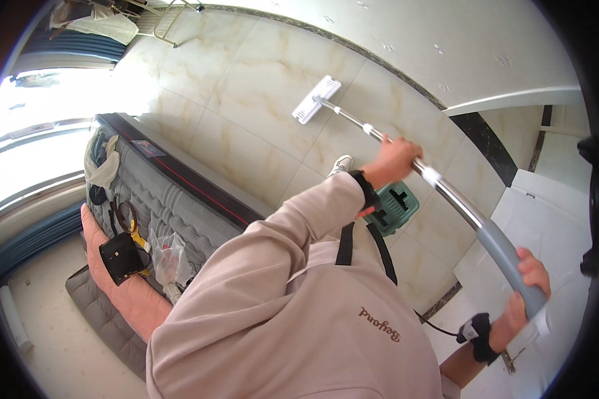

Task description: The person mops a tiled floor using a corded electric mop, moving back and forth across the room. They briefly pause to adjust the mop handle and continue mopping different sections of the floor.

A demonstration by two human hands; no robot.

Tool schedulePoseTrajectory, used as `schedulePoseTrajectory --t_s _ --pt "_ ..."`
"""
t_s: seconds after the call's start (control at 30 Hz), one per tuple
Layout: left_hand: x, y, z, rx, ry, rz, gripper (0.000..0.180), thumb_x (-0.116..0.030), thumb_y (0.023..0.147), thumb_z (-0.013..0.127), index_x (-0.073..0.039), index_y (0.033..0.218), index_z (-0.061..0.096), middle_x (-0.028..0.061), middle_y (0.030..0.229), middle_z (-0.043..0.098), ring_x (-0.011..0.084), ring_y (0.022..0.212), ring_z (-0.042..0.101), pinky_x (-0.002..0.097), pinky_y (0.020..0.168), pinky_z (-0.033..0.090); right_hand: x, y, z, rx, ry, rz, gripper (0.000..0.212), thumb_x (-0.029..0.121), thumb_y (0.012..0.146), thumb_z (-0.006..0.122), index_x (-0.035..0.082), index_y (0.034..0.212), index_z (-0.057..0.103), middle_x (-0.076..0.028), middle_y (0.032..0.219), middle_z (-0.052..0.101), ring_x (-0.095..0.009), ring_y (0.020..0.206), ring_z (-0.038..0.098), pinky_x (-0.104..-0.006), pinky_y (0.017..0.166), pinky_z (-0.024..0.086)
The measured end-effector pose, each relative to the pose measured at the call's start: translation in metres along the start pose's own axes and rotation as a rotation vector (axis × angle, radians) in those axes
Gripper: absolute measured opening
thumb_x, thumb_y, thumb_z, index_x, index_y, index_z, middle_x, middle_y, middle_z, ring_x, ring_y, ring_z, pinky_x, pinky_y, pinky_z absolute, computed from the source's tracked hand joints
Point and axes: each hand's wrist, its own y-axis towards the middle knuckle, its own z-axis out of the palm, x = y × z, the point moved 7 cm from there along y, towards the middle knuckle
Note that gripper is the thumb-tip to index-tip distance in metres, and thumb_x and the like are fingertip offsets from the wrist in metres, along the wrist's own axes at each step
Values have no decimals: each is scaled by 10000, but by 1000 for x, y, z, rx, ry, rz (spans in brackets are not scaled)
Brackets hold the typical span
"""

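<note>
Mop (456, 203): in both my hands; its silver pole slants from my right side toward the upper middle of the view, running through my left fingers and ending under my right ones
Left hand (394, 163): fingers closed around the metal pole, between two white collars; a black band (367, 190) circles that wrist
Right hand (512, 316): fingers wrapped around the grey grip (496, 247), near its end; thumb side partly hidden from me; another dark band sits on this wrist
Mop head (316, 100): white, rectangular, on the pale veined tiles (246, 73); well apart from my fingers, beyond the left hand
Green container (406, 214): on the floor, showing just beside my left wrist, with dark openings in its top
White shoe (341, 165): on the tiles, between mop head and container
Grey mattress (180, 206): to my left; a black bag (118, 258) and a clear plastic bag (170, 259) lie there, near a salmon quilt (130, 302)
</note>
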Motion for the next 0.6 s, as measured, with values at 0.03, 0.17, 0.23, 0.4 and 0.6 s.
schedulePoseTrajectory --t_s 0.03,0.17,0.23,0.4,0.6 --pt "21 5 -15 -63 20 -42 199 -88 670 634 -198 834 611 -20 824 601 237 947 522 522 821 310 -9 15 20 73 45 -42 233 150 635 581 21 804 487 -139 846 504 -296 873 507 -511 909 375" --pt "118 26 -95 -376 112 -33 173 -34 630 602 -133 768 635 40 753 611 259 802 572 390 708 430 -52 75 118 199 224 -91 245 42 640 662 11 846 533 -163 904 578 -325 936 560 -491 912 402" --pt "168 38 -129 -475 96 -97 183 -19 623 606 -114 774 647 57 767 615 273 792 576 369 714 459 -63 108 170 247 264 -131 254 -34 653 654 11 878 544 -163 923 587 -350 995 559 -460 908 414" --pt "252 56 -186 -659 46 -121 237 -35 631 668 -70 863 637 135 923 606 324 917 538 386 822 435 -90 178 287 293 349 -152 250 -88 665 628 13 879 548 -128 937 611 -268 1036 571 -339 862 441" --pt "264 90 -168 -484 2 25 318 -25 623 674 -103 925 613 114 877 568 311 893 511 388 825 417 -107 190 269 207 270 3 242 -92 670 625 6 883 561 -134 952 611 -257 1041 568 -329 879 434"
